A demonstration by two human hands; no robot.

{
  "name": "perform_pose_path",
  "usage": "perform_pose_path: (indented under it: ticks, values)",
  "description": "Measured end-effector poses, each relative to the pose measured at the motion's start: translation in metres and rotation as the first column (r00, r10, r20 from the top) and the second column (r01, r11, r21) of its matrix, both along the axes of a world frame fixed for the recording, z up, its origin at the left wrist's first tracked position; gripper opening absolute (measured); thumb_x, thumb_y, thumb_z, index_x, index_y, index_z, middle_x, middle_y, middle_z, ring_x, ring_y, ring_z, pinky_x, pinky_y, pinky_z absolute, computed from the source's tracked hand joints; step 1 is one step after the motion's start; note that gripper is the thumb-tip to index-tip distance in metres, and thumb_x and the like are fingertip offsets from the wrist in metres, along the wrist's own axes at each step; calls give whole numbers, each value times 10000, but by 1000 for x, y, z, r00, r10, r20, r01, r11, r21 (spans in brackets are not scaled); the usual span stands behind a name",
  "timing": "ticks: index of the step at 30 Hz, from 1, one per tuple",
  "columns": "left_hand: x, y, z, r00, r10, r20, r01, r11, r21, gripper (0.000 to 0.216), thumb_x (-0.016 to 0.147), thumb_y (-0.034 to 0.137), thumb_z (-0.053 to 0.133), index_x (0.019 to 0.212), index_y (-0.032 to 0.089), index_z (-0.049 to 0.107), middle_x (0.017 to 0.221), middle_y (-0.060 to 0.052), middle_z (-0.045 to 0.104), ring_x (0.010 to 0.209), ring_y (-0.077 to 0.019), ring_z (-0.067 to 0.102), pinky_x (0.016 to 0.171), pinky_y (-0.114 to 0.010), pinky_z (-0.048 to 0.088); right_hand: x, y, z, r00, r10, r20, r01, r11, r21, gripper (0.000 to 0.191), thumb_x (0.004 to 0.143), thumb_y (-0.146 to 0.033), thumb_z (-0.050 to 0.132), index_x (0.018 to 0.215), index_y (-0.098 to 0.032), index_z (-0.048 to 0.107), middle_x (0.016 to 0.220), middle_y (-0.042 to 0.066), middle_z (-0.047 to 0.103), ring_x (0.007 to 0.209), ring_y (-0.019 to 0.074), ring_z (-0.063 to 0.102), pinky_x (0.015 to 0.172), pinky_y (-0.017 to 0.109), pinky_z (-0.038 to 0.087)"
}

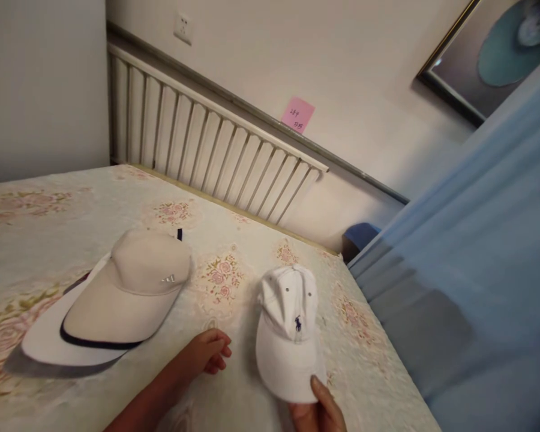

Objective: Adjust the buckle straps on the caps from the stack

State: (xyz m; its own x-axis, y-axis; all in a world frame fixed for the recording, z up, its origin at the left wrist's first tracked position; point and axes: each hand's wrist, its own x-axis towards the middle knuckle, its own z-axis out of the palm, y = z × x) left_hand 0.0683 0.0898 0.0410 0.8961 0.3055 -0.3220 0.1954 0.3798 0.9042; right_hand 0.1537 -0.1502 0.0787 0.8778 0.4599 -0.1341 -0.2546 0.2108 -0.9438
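A white baseball cap (288, 327) with a small dark logo lies on the flowered bed cover (234, 252), brim toward me. My right hand (320, 409) pinches the edge of its brim, thumb on top. My left hand (206, 352) rests on the cover just left of the white cap, fingers curled in loosely with nothing in them. Further left lies a beige cap (132, 288) stacked on a white cap with a dark-edged brim (49, 345).
A white radiator (207, 141) runs along the wall behind the bed, with a pink sticky note (297, 114) above it and a socket (182, 27) higher up. A blue curtain (477, 270) hangs at the right. A framed picture (486, 60) is at the top right.
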Motion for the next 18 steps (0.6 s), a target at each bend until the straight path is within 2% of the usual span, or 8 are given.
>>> perform_pose_path:
  ticks: [3, 5, 9, 12, 15, 18]
  values:
    - [4, 2, -7, 999, 33, -42, -34, 999, -25, 302, 704, 428, 587, 858, 169, 560, 830, -35, 643, 632, -131, 578, 587, -247, 393, 48, 10, 1, 997, -46, -64, 55, 989, 136, 453, 725, -396, 673, 1148, -249, 607, 1122, 69, 680, 1083, 284, 609, 899, 492, 510]
    - [6, 2, -10, 997, 32, -65, -34, 999, -30, 277, 702, 408, 590, 845, 172, 559, 818, -32, 642, 625, -134, 581, 576, -244, 388, 81, 16, 4, 994, -77, -80, 92, 976, 198, 451, 693, -343, 677, 1136, -284, 617, 1109, 43, 695, 1100, 271, 610, 912, 474, 515]
    - [8, 0, -13, 999, 32, -41, -34, 998, -60, 235, 750, 392, 560, 846, 178, 562, 821, -31, 637, 654, -135, 577, 590, -244, 403, 148, 33, 15, 987, -117, -113, 146, 943, 299, 460, 703, -266, 662, 1158, -229, 607, 1134, 63, 691, 1115, 232, 605, 971, 426, 478]
    - [9, 0, -15, 999, 33, -41, -37, 994, -107, 226, 775, 385, 551, 862, 177, 555, 820, -30, 628, 655, -134, 570, 591, -249, 412, 194, 47, 15, 980, -140, -141, 185, 906, 382, 442, 727, -212, 640, 1167, -197, 598, 1166, 67, 677, 1126, 204, 597, 1002, 397, 447]
    - [11, 0, -19, 998, 41, -47, -47, 991, -127, 230, 777, 386, 560, 866, 174, 558, 813, -30, 622, 649, -137, 568, 584, -254, 416, 229, 58, -3, 963, -181, -199, 247, 890, 384, 405, 729, -154, 625, 1132, -191, 611, 1135, 61, 692, 1105, 186, 610, 986, 377, 459]
    - [11, 1, -24, 997, 45, -56, -53, 988, -145, 249, 776, 404, 564, 875, 176, 564, 817, -33, 622, 654, -144, 576, 585, -260, 423, 249, 63, -34, 937, -231, -263, 311, 893, 325, 362, 728, -123, 605, 1088, -161, 617, 1067, 73, 716, 1070, 182, 630, 949, 357, 485]
